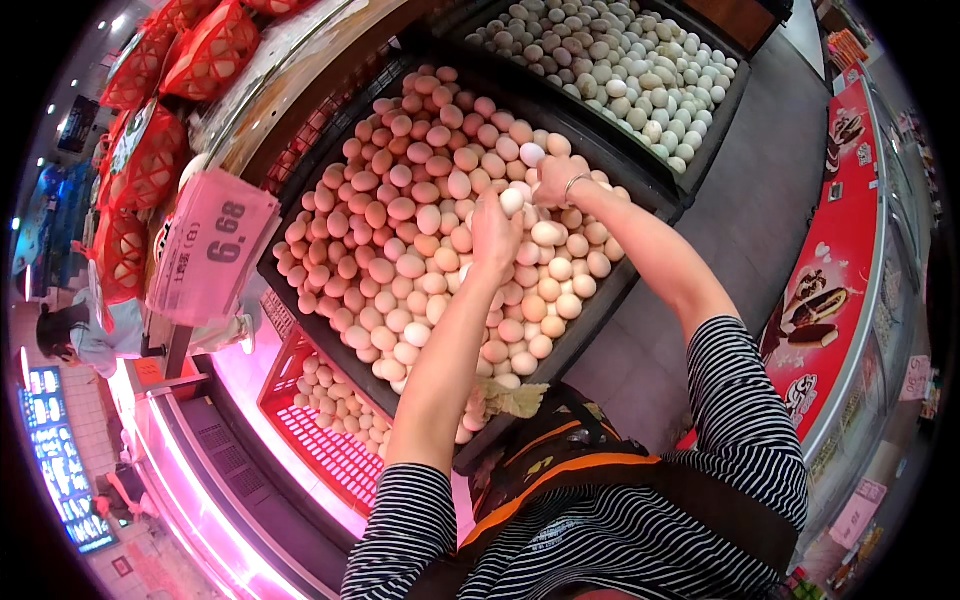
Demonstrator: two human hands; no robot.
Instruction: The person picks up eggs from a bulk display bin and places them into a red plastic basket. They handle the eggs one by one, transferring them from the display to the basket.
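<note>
A black bin [600,319] heaped with brown and cream eggs [401,208] lies before me. Above the heap, right of its middle, my left hand [496,229] is closed round a pale egg [512,201] that shows at its fingertips. Just up and to the right, my right hand [556,180], with a bracelet at the wrist, reaches down among the eggs; its fingers are bent and partly hidden, so whether it grips one cannot be told. A whitish egg [532,154] lies beside its knuckles. A dry leaf-like scrap [517,399] rests at the near edge.
Beyond is another bin [712,161] of pale eggs. A red plastic crate [300,442] with eggs stands low at left, below a pink price sign [214,247]. Red net bags [214,56] hang upper left. A red-fronted freezer [814,300] runs along the right. A person [112,337] is at far left.
</note>
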